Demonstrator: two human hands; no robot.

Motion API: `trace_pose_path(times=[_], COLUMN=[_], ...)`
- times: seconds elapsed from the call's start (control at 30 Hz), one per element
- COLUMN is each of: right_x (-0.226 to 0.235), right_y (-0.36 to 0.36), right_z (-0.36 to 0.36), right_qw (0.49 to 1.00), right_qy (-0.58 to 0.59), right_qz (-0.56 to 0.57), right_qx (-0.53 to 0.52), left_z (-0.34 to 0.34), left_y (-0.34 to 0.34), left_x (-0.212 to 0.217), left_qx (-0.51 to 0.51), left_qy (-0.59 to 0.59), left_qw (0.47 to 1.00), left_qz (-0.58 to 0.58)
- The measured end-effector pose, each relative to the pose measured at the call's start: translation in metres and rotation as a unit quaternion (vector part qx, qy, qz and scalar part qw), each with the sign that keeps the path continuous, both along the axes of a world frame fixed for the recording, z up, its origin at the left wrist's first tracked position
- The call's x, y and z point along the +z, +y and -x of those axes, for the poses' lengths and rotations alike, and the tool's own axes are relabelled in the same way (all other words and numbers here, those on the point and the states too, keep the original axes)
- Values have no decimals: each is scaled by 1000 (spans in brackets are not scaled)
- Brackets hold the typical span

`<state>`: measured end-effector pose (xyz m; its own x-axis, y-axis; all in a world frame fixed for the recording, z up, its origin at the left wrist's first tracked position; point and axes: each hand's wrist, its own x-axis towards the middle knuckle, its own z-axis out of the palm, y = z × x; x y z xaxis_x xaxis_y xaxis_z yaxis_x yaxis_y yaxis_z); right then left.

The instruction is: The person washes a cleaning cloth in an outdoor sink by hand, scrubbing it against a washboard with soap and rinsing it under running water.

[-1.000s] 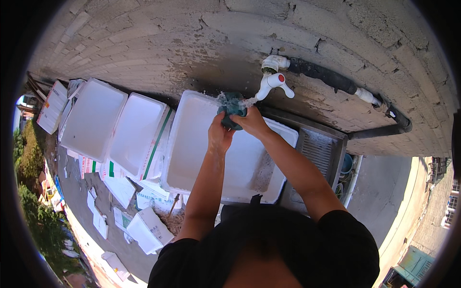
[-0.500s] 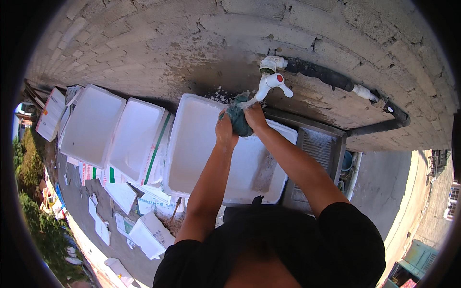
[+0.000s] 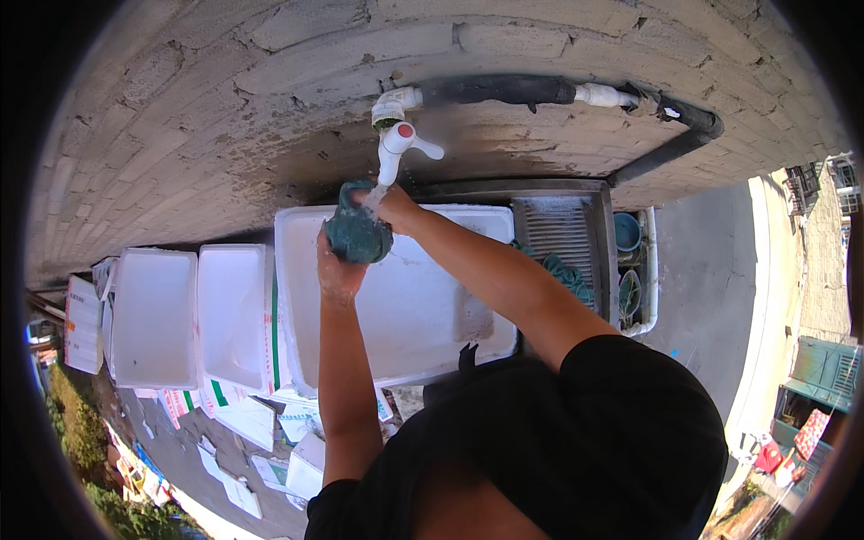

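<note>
Gripping a wet teal cloth [image 3: 357, 236] under the white tap [image 3: 393, 151], we close our left hand [image 3: 335, 267] around its underside and our right hand [image 3: 392, 206] over its top, above the white foam box [image 3: 423, 306].

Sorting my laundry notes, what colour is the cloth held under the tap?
Dark teal green cloth, bunched in both hands; the head view shows it best.

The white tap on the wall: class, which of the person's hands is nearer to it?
Right. The right hand sits just under the white tap spout, on the green cloth; the left hand grips the cloth lower down.
</note>
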<state>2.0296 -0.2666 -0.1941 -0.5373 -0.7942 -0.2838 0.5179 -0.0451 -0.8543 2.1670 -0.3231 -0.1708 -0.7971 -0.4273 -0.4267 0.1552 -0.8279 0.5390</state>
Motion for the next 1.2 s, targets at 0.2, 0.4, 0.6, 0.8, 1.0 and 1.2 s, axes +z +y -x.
trace_pose_path(times=[0.2, 0.4, 0.6, 0.8, 1.0, 1.2], right_x=[44, 43, 9, -4, 15, 36], right_y=[26, 39, 20, 19, 22, 48], right_z=[-47, -42, 2, 18, -5, -47], right_qw=[846, 866, 992, 990, 923, 816], right_qy=[526, 500, -117, -118, 382, 572], right_qz=[61, 2, -39, 7, -16, -47], right_qx=[-67, 6, -21, 71, 36, -69], left_z=[5, 10, 24, 28, 26, 40], left_y=[-2, -10, -2, -8, -15, -6], left_x=[-18, -50, -30, 2, -16, -11], left_qx=[-44, 29, 93, 28, -2, 74], left_qy=[221, 122, 19, -47, 9, 39], left_qw=[949, 990, 983, 998, 997, 996], left_qz=[-220, -60, 154, -4, -72, -42])
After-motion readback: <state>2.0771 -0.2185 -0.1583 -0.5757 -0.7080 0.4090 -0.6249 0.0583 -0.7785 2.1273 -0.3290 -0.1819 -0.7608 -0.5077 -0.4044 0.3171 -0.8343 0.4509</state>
